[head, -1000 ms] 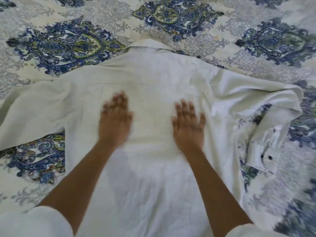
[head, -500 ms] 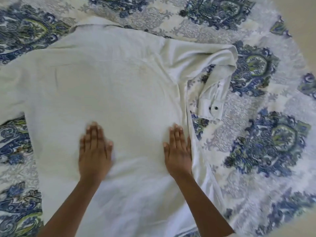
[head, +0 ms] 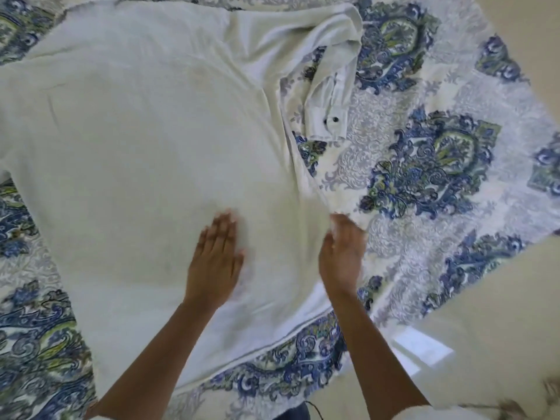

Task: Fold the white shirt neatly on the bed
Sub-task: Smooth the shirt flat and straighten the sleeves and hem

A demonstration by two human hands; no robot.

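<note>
The white shirt (head: 136,131) lies spread flat, back side up, across the bed (head: 424,268), covering most of the left and middle of what I see. Its lower hem runs toward me near the bed's edge. My left hand (head: 213,262) rests palm down on the lower part of the cloth, its fingers (head: 224,228) straight, close together and holding nothing. My right hand (head: 342,253) is at the shirt's right side edge, turned partly on its side. There the fingers (head: 341,222) meet the seam, but they are blurred, and I cannot tell whether they pinch the fabric or only touch it. Farther up on the right, one sleeve (head: 330,40) is bunched and doubled over on the blue, green and grey patterned bedspread (head: 424,165), apart from both my hands. Its cuff (head: 328,119) points toward me and shows two dark buttons (head: 335,119). The other sleeve runs out of view at the left. Pale floor (head: 500,328) shows beyond the bed's corner on the right.
</note>
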